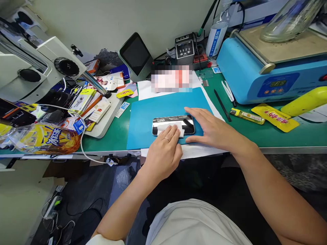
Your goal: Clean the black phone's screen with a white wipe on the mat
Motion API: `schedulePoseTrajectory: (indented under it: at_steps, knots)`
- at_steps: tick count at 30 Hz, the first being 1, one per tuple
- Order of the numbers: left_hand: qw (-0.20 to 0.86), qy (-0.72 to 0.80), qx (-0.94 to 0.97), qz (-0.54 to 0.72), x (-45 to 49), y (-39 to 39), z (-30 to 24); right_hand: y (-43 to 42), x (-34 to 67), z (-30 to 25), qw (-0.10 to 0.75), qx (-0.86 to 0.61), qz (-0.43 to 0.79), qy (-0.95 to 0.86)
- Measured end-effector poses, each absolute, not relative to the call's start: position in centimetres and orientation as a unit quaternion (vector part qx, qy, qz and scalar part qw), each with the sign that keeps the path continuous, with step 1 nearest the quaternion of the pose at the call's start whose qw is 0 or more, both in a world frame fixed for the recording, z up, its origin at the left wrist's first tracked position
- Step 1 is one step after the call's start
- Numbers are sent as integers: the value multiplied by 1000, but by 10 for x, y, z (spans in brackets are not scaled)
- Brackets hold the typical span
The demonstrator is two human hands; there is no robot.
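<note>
One smartphone (176, 119) lies lengthwise left to right; the left hand (163, 154), flat and unclasped, presses a white wipe (181, 130) on it; the right hand (216, 131), spread apart, brackets its right end.

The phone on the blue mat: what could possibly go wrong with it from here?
The phone might slide under the left hand, which presses the white wipe; I cannot tell whether the right hand steadies it. The ring could perhaps scratch it, if they touch.
</note>
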State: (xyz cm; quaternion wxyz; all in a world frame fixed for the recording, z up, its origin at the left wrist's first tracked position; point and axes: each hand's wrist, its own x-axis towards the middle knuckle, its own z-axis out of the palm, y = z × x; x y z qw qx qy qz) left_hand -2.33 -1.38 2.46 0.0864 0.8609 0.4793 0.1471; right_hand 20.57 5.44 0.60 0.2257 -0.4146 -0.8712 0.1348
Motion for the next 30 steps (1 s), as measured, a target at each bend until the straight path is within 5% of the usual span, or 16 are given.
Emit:
schedulePoseTrajectory:
  at_steps: [30]
  knots:
    - [109,419,895,105,2,37,33,54,206,5,234,-428,165,-857]
